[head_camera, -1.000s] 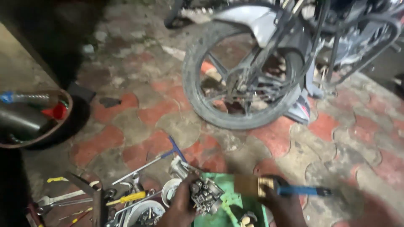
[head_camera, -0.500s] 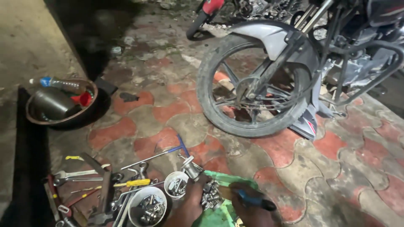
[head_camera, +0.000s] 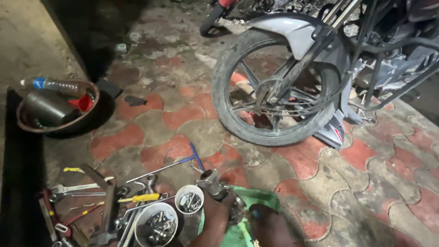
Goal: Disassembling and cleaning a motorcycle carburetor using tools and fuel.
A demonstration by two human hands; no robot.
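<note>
- Red and grey pavers [head_camera: 183, 116] make the floor; a motorcycle's wheel [head_camera: 279, 87] stands on them at upper right, well apart from the hands.
- Brown basin [head_camera: 57, 110] at left holds a bottle [head_camera: 52, 84], a dark can and a red funnel.
- Green cloth [head_camera: 260, 201] lies at the bottom edge, under and between the hands.
- Steel tools [head_camera: 91, 201] are spread at lower left: spanners, a yellow-handled screwdriver [head_camera: 139, 197] and a long T-handle wrench [head_camera: 173, 162] reaching toward the cloth.
- Two white cups [head_camera: 190, 199] of small metal parts sit just left of the left hand.
- Left hand [head_camera: 215, 219] is clenched around a carburettor [head_camera: 219, 185], holding it up above the cloth, its round mouth tilted up and to the left.
- Right hand [head_camera: 272, 226] is dark and low in view beside the carburettor's lower end; I cannot tell whether it grips anything.
- Judging from this, the step in hand looks like stripping or checking the carburettor over the cloth. The next move calls for a steady left grip, with the right hand working on the body and any loose part kept over the cloth or dropped in a cup.
</note>
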